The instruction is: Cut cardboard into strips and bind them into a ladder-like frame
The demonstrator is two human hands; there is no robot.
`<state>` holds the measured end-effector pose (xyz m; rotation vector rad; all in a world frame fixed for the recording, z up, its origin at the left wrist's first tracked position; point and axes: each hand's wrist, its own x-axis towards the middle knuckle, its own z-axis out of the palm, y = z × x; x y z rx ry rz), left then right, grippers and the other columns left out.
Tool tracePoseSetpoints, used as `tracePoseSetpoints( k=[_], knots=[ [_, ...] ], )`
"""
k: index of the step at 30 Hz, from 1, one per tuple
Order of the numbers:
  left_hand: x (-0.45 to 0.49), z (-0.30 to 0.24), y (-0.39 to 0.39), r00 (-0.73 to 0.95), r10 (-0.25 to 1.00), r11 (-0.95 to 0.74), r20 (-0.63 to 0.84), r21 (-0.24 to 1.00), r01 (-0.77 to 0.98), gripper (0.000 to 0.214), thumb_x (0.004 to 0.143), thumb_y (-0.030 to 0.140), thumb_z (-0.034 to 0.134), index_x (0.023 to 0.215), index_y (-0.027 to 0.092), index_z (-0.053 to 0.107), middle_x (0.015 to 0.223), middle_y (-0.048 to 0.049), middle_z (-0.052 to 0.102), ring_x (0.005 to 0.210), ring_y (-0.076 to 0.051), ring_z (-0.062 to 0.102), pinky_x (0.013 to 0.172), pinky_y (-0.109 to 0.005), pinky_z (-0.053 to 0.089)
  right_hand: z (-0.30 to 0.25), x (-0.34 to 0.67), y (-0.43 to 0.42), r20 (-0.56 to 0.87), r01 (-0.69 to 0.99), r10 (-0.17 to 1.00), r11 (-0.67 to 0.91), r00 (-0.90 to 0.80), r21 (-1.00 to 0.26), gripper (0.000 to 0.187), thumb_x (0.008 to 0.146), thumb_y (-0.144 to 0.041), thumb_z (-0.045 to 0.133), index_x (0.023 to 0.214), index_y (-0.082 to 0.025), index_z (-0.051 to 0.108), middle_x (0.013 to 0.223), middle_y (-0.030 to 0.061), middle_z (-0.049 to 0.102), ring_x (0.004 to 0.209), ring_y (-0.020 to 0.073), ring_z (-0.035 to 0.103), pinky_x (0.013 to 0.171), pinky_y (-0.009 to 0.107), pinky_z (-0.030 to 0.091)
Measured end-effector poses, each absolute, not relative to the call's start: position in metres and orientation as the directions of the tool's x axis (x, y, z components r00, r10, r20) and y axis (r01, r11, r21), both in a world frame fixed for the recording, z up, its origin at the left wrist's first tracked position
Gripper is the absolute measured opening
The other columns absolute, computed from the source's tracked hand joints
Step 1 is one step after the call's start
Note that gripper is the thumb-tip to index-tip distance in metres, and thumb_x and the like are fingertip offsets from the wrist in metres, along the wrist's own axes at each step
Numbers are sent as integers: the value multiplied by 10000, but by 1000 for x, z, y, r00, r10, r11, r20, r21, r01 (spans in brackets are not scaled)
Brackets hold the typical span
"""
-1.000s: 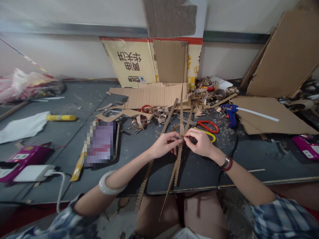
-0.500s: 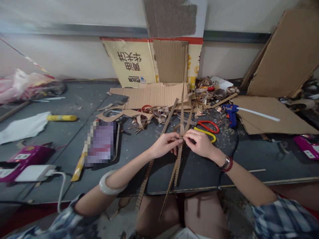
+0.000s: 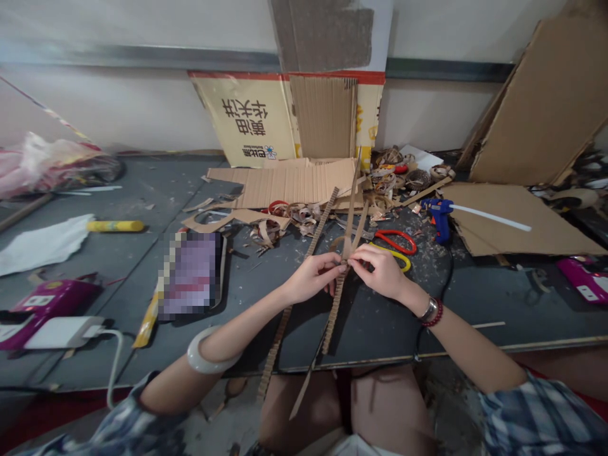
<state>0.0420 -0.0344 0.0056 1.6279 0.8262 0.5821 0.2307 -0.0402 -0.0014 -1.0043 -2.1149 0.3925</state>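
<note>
My left hand [image 3: 312, 276] and my right hand [image 3: 381, 271] meet over the dark table [image 3: 118, 253], both pinching a long thin cardboard strip [image 3: 350, 209] at its middle. The strip rises toward the wall and hangs down past the table's front edge, tilted a little to the right at the top. A second, corrugated strip [image 3: 334, 310] is held with it. Another corrugated strip [image 3: 323, 221] lies on the table under my left wrist.
Red and yellow scissors [image 3: 396, 246] lie just behind my right hand. A blue glue gun [image 3: 441, 217] rests on flat cardboard [image 3: 517, 218]. Cardboard sheets, curled scraps, a printed box [image 3: 247, 120], a yellow marker [image 3: 114, 225] and a blurred screen [image 3: 190, 272] crowd the table.
The strip's top has swung slightly right and its lower end left; both hands stay pinched at the same spot.
</note>
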Motion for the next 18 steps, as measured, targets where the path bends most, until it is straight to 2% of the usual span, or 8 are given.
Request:
tracePoseSetpoints(
  k=[9, 14, 18],
  knots=[
    [41, 6, -33, 626, 779, -115, -46, 970, 215, 246, 841, 391, 473, 796, 152, 514, 518, 66, 433, 440, -81, 501, 440, -184, 443, 0, 232, -40, 508, 574, 760, 644, -405, -506, 137, 856, -229, 488, 833, -178, 613, 823, 49, 612, 757, 150, 576, 659, 263, 456],
    [41, 6, -32, 615, 788, -96, -39, 978, 185, 251, 837, 388, 480, 825, 141, 527, 532, 70, 412, 441, -67, 461, 432, -173, 435, -4, 231, -40, 522, 581, 733, 673, -437, -459, 174, 885, -205, 424, 845, -182, 591, 855, 57, 607, 787, 154, 575, 712, 276, 468],
    [42, 7, -33, 613, 789, -67, -51, 983, 168, 252, 829, 390, 493, 836, 140, 527, 541, 72, 402, 435, -63, 448, 427, -173, 435, -4, 232, -40, 529, 579, 744, 659, -407, -481, 180, 888, -178, 391, 866, -180, 570, 876, 67, 593, 815, 164, 569, 736, 290, 474]
  ],
)
